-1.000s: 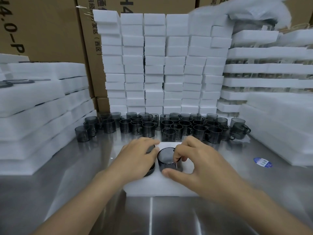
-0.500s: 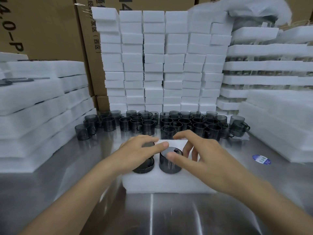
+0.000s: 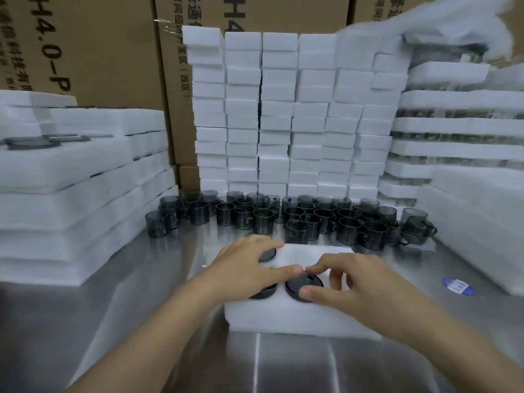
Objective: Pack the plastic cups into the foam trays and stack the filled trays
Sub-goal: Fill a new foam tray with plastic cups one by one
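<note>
Cup (image 3: 300, 285) now sunk flush in tray (image 3: 297, 319), hands (image 3: 246, 268) (image 3: 348, 282) atop

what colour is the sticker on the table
Blue with a white patch; the sticker shows best in the head view.

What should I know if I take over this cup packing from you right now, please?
Left hand: flat on the foam tray, over two seated cups.
Right hand: thumb and fingers pinch the third cup, sunk nearly flush in its slot.
Done: three cups in this tray; filled stacks stand at the right.
Left: tray slots beyond the right hand are hidden, so check them; many loose cups wait behind the tray on the steel table; then stack this tray.
</note>
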Available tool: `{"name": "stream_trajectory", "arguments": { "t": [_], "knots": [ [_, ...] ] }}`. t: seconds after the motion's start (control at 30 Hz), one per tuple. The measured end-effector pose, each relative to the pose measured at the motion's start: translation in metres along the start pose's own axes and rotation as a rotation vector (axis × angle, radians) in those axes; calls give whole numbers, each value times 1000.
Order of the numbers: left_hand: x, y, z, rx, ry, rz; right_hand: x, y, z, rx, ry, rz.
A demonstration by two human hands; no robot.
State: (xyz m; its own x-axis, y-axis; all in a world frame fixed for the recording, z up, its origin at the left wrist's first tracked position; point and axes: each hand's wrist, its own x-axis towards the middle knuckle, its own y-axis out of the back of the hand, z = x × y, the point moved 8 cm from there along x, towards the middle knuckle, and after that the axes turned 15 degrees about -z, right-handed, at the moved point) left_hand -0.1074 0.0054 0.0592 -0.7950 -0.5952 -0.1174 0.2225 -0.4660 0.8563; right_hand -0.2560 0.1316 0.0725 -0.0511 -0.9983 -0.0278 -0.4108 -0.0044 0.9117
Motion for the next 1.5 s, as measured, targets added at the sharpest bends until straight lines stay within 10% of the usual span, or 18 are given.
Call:
{"name": "stream_trajectory", "arguments": {
  "t": [0.3, 0.57, 1.1, 1.5],
  "knots": [
    [2, -2, -1, 49, -2, 17, 2, 27, 31, -92, 27, 169],
    [3, -6, 0, 45, -34, -21, 26, -15, 82, 304, -36, -183],
    [144, 18, 17, 171, 434, -7, 21, -9, 74, 353, -13, -100],
    [86, 109, 69, 315, 266, -131, 18, -7, 73, 327, -19, -83]
  ]
}}
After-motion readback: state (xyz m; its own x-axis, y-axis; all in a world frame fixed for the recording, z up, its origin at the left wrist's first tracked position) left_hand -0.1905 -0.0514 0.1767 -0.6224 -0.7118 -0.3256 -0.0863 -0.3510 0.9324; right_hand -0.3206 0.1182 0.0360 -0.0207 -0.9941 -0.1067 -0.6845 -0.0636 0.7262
